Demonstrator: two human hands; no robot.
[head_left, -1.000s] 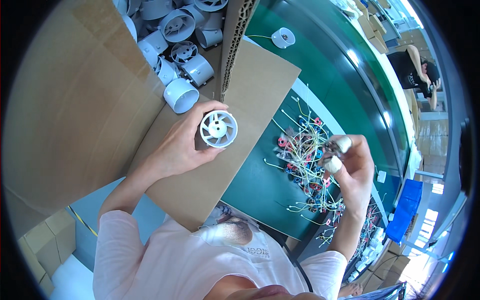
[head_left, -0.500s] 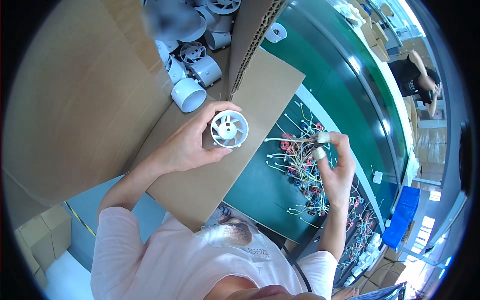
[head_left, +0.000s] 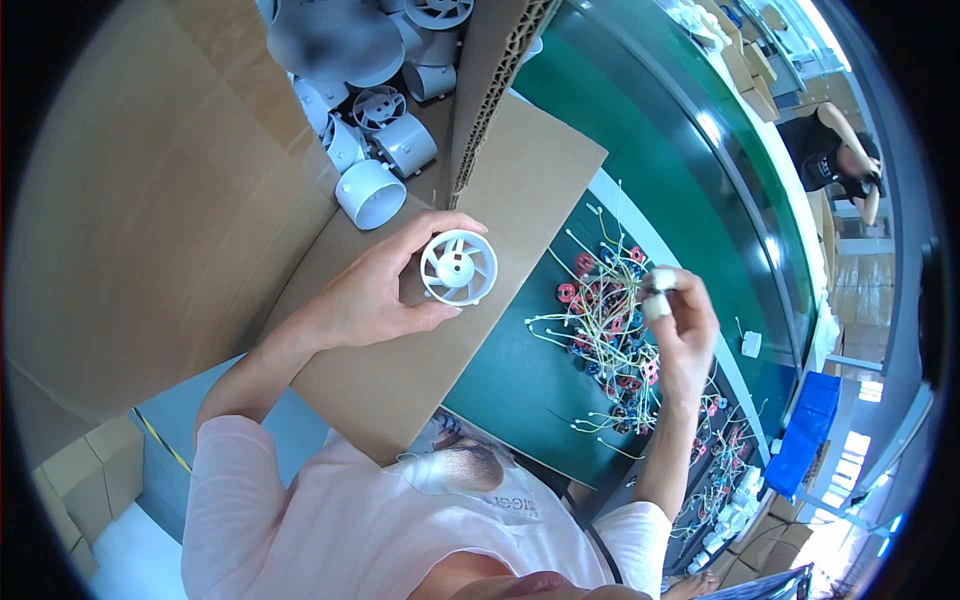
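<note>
My left hand is wrapped round the side of a white plastic fan housing, a short ring with slanted vanes and a central hub facing up. It is held over a cardboard flap. My right hand, with white covers on thumb and forefinger, pinches something small and dark at the edge of a tangled pile of wired motor coils. The coils are red, blue and black with pale leads, on a green surface. What the right fingertips hold is blurred and mostly hidden.
A tall cardboard box at the left holds several more white housings. A green conveyor belt curves along the far right, carrying a white part. Beyond stand a blue bin and another person.
My right hand has shifted slightly right, and the coil leads beside it have moved. The left hand still holds the housing, slightly lower. The white parts on the belt have moved away from me.
</note>
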